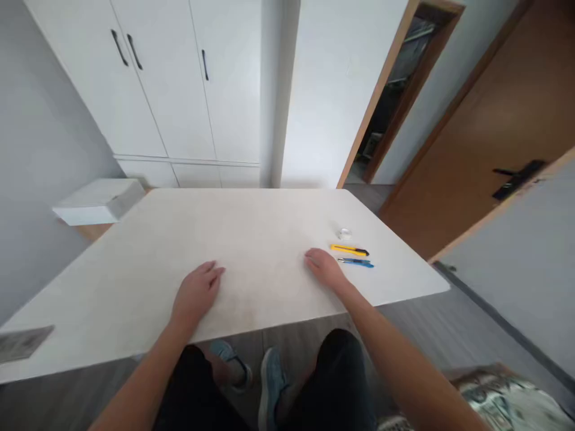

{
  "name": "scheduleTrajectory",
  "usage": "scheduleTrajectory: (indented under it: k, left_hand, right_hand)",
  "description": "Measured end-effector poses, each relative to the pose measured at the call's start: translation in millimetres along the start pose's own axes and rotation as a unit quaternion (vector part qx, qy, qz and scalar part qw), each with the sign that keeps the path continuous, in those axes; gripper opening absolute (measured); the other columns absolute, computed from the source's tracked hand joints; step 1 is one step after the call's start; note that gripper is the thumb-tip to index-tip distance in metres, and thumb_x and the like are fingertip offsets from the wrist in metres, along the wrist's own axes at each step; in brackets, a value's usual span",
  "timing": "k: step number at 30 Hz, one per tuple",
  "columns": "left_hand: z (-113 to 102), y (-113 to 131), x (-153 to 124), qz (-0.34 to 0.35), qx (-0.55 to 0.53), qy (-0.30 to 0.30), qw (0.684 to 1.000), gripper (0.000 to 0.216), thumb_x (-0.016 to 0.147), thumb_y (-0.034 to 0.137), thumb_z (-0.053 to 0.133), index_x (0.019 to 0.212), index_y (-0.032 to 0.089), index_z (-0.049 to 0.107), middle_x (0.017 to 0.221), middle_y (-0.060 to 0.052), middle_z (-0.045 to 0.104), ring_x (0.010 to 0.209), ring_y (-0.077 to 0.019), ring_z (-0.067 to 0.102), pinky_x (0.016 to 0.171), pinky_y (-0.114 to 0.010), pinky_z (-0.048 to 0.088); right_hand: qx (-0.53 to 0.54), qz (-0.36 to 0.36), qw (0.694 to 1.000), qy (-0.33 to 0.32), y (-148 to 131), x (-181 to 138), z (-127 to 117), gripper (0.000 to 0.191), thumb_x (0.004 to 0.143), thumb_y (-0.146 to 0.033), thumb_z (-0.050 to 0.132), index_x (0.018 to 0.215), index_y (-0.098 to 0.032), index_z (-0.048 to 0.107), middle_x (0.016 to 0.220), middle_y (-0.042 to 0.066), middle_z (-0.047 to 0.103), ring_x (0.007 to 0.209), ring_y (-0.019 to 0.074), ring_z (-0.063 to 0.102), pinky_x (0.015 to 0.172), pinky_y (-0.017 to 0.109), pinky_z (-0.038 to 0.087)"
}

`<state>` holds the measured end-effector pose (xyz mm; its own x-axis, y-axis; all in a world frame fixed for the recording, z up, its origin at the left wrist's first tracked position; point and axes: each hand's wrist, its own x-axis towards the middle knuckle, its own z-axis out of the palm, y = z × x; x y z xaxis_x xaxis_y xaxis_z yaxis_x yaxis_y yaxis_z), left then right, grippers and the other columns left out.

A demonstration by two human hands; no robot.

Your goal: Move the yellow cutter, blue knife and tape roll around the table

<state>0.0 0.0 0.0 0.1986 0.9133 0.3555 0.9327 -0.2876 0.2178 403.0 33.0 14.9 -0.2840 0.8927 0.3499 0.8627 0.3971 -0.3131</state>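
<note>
My left hand [198,291] lies on the white table [260,224], fingers loosely extended and slightly apart, with nothing in it. Further right, my right hand [324,267] rests on the same tabletop, relaxed and holding nothing that I can see. Closest to that hand, just beyond its right side, lies a blue-handled tool [356,262] with a thin metal tip, its exact kind too small to tell. A yellow utility knife [349,249] with a dark end lies behind it. Behind the knife sits a small clear roll of tape [344,234].
A flat grey item [24,343] lies at the table's left front edge. Beyond the left side stands a white box [99,200]. White cupboards [188,102] line the back, a brown door [467,131] stands right, and a patterned cloth [507,398] is at lower right.
</note>
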Motion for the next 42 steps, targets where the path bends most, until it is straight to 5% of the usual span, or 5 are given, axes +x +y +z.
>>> scheduleTrajectory:
  k: [8,21,30,38,42]
  left_hand:
    - [3.1,-0.2,4.3,0.009,0.001,0.014,1.000,0.047,0.094,0.037,0.036,0.111,0.019,0.076,0.129,-0.012,0.067,0.121,-0.0271,0.062,0.108,-0.042,0.047]
    - [9.6,-7.8,2.9,0.016,0.012,0.023,1.000,0.046,0.095,0.039,0.037,0.113,0.021,0.075,0.130,-0.010,0.067,0.121,-0.0259,0.062,0.107,-0.041,0.047]
    - [9.6,-7.5,2.9,0.012,0.007,0.023,1.000,0.046,0.094,0.039,0.037,0.112,0.021,0.075,0.129,-0.009,0.068,0.121,-0.0255,0.062,0.108,-0.040,0.047]
    - [7.7,-4.9,3.2,0.008,0.000,0.022,1.000,0.046,0.094,0.039,0.037,0.112,0.022,0.075,0.129,-0.010,0.068,0.121,-0.0259,0.062,0.108,-0.041,0.047]
    - [7.1,-3.7,3.5,0.005,-0.001,0.019,1.000,0.047,0.094,0.039,0.036,0.112,0.020,0.075,0.130,-0.011,0.067,0.122,-0.0264,0.062,0.108,-0.042,0.046]
  right_hand:
    - [-0.130,0.145,0.978,-0.072,103.1,-41.1,-84.3,0.030,0.083,-0.017,0.061,0.109,-0.022,0.074,0.123,0.009,0.070,0.117,0.0274,0.062,0.102,0.040,0.046]
    - [-0.189,0.242,0.945,-0.109,91.2,-6.0,-95.2,0.026,0.092,-0.020,0.053,0.114,-0.023,0.067,0.121,0.009,0.065,0.110,0.0237,0.059,0.086,0.031,0.044]
    - [-0.180,0.188,0.943,-0.209,99.5,4.1,-87.4,0.026,0.087,-0.014,0.054,0.112,-0.015,0.063,0.115,0.014,0.065,0.106,0.0250,0.060,0.087,0.031,0.041]
    - [-0.074,0.344,0.931,-0.099,91.2,5.5,-83.6,0.021,0.089,-0.021,0.053,0.109,-0.020,0.050,0.096,0.011,0.068,0.081,0.0228,0.064,0.066,0.029,0.041]
    - [0.121,0.426,0.896,0.039,88.3,18.9,-85.6,0.013,0.089,-0.028,0.054,0.098,-0.022,0.047,0.074,0.004,0.065,0.065,0.0194,0.063,0.056,0.027,0.045]
